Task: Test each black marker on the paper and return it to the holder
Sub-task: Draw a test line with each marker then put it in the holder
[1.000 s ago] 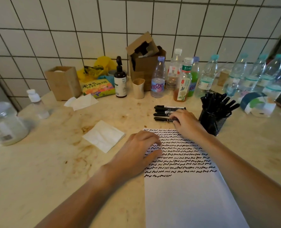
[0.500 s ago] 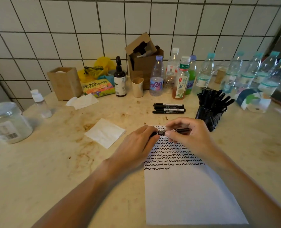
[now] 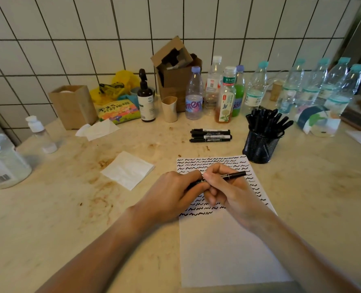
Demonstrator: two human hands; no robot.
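A second ago the right hand [image 3: 236, 191] was up at the loose markers [image 3: 211, 135] on the bench [image 3: 48, 218] and the left hand [image 3: 171, 195] lay flat on the paper [image 3: 228, 246]; now both have met over the scribbled lines, sharing one marker [image 3: 230, 176]. Three markers are left lying side by side beyond the paper, where there were four.

The mesh holder [image 3: 261, 148] stands just right of the paper's far corner, packed with black markers [image 3: 266, 121] fanning out above its rim.

The held marker lies level above the paper. Right fingers [image 3: 214, 173] are curled round its middle, its barrel end poking out to the right. Left fingers [image 3: 193, 178] are curled round the other end, hiding it, knuckles touching the right hand.
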